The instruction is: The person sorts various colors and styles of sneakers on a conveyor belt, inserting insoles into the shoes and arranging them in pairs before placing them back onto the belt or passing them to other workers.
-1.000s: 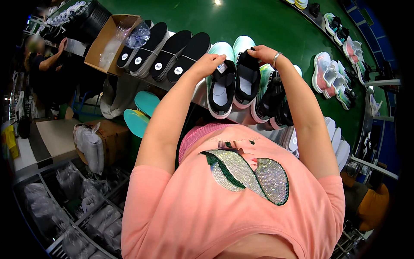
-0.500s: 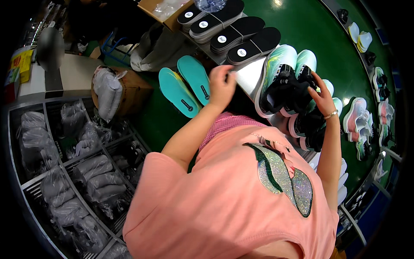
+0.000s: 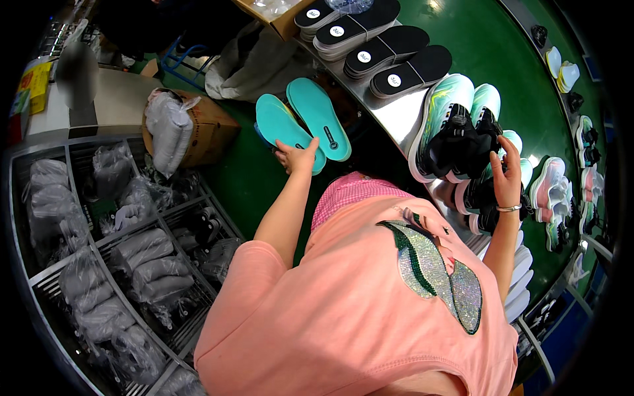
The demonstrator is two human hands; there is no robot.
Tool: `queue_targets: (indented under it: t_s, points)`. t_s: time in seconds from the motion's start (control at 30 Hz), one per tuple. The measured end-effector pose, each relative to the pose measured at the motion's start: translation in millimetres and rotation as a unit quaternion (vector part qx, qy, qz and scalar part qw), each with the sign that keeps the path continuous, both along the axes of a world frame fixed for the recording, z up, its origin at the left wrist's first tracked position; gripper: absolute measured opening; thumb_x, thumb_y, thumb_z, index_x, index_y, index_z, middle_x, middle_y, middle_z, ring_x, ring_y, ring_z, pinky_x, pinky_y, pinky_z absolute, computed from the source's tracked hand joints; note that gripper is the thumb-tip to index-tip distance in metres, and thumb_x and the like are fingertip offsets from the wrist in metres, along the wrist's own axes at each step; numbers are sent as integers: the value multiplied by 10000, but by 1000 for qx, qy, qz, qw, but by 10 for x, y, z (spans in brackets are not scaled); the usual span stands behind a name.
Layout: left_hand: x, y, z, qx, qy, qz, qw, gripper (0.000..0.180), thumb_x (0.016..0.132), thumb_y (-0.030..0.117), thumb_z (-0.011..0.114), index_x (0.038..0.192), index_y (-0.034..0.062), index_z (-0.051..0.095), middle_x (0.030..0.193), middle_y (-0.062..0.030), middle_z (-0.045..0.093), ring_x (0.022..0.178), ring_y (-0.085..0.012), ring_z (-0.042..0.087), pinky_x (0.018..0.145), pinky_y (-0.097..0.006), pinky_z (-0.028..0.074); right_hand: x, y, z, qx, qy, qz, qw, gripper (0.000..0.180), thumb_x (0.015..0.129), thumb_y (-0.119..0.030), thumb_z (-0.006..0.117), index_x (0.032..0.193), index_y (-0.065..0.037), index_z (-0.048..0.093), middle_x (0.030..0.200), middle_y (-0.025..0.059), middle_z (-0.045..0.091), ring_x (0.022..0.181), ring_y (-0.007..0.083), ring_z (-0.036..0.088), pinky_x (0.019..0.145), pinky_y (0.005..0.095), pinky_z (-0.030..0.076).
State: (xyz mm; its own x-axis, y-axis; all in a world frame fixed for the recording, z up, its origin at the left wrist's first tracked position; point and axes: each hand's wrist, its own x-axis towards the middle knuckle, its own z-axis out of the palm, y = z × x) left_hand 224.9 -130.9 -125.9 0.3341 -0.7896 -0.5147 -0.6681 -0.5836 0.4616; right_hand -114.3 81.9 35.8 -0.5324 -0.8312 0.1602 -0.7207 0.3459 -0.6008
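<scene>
Two stacks of teal insoles stand at the centre left, one beside the other. At the heel end of the left insole stack [image 3: 281,119], my left hand [image 3: 297,157] has its thumb and fingers closed around the edges. The right insole stack [image 3: 320,115] is just beside my thumb. My right hand [image 3: 507,181], wearing a bracelet, is beside a pair of green, white and black sneakers [image 3: 439,125] on the metal bench [image 3: 389,115]. Its fingers are apart and near the heel of the farther sneaker; nothing shows in them.
Black insole stacks [image 3: 386,53] line the bench's far end, near a cardboard box [image 3: 287,23]. More sneakers [image 3: 472,198] stand nearer me. At the left is a metal rack [image 3: 92,247] with plastic-wrapped bundles. A carton [image 3: 211,132] stands behind it. Pink sneakers [image 3: 547,188] are at the right.
My left hand has moved down and left from beside the bench to the teal insoles and closed on the left stack. My right hand has dropped slightly beside the sneakers. The view has shifted a little.
</scene>
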Motion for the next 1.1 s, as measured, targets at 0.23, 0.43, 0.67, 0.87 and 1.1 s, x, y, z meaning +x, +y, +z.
queue_targets:
  t_s: [0.23, 0.43, 0.67, 0.87, 1.1]
  points:
    - [87, -20, 13, -86, 49, 21, 995, 1022, 559, 335, 704, 1319, 78, 69, 1328, -218, 157, 1199, -355, 249, 950, -419, 282, 252, 36, 123, -18, 37, -61, 997, 302, 805, -88, 519, 1100, -28, 493, 1135, 97, 476, 1031, 209, 458, 847, 274, 355]
    - [34, 109, 677, -343, 286, -102, 889, 886, 664, 40, 665, 1309, 28, 58, 1235, -191, 296, 1103, -288, 361, 924, -381, 316, 750, -213, 540, -91, 5, -16, 996, 189, 729, -9, 546, 917, -9, 558, 980, 125, 553, 925, 255, 521, 805, 314, 398]
    - [-930, 665, 1417, -297, 494, -437, 691, 376, 768, 101, 566, 1083, 31, 373, 1035, -134, 456, 908, -259, 487, 736, -346, 405, 1298, -643, 475, -126, -403, 75, 904, 609, 617, -264, 728, 1037, -85, 325, 1232, 115, 275, 1102, 209, 316, 918, 333, 289]
    - [-1443, 844, 1718, -180, 470, -660, 558, 383, 741, 231, 569, 1050, 52, 432, 986, -155, 463, 891, -351, 454, 760, -396, 382, 1044, -346, 560, -117, -48, -58, 990, 705, 490, -332, 764, 982, -63, 338, 1096, 210, 350, 1100, 371, 341, 875, 387, 346]
    - [-1780, 716, 1513, -342, 451, -668, 483, 638, 611, 246, 684, 1138, 34, 396, 1117, -151, 430, 1005, -323, 414, 843, -424, 302, 839, 236, 812, -37, 38, -123, 991, 303, 629, -175, 666, 858, -37, 523, 934, 159, 496, 871, 316, 512, 738, 320, 416]
